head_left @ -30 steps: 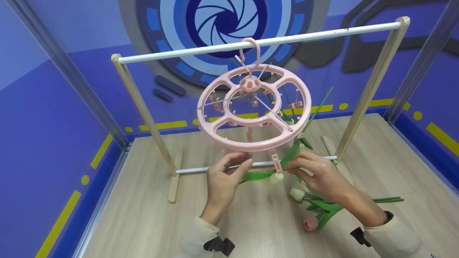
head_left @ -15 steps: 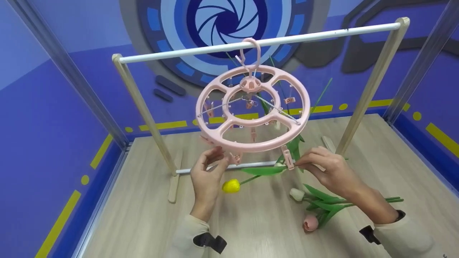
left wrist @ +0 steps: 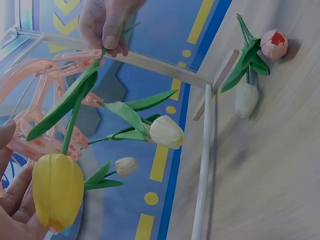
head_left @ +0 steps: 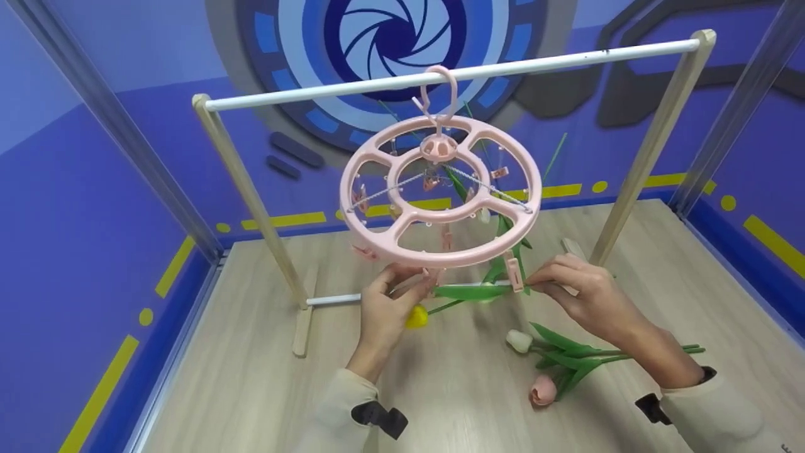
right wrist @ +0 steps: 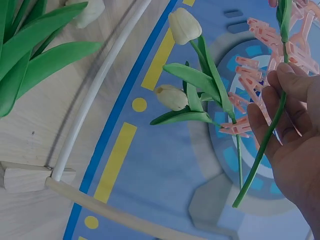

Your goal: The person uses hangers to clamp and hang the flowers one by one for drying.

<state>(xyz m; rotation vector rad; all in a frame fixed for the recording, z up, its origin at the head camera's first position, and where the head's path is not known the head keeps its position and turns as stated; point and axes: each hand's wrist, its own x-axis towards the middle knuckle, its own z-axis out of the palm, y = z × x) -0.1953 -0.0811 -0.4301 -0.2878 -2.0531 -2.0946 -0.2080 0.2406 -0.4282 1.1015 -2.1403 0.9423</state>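
Observation:
My right hand point(head_left: 588, 292) pinches the green stem point(right wrist: 267, 135) of a yellow tulip point(left wrist: 58, 192) between thumb and fingers. The stem top lies by a pink clip point(head_left: 514, 272) at the hanger's front right; whether the clip grips it cannot be told. The bloom hangs lowest at left, partly behind my left hand point(head_left: 390, 314) in the head view. That hand is under the front rim of the round pink hanger point(head_left: 440, 258), thumb and fingers apart at another clip point(head_left: 434, 275); contact is unclear. White tulips point(left wrist: 166, 131) hang from other clips.
The hanger hooks over the white top bar point(head_left: 302, 93) of a wooden-legged rack, whose lower bar point(head_left: 333, 299) runs behind my hands. A white tulip point(head_left: 519, 341) and a pink tulip point(head_left: 543, 390) lie on the table at right, beside my right forearm.
The hanger has turned and its clips have swung. The yellow bloom came into view below the rim. My left hand went left, then back right to a clip; my right hand moved right, still pinching the stem.

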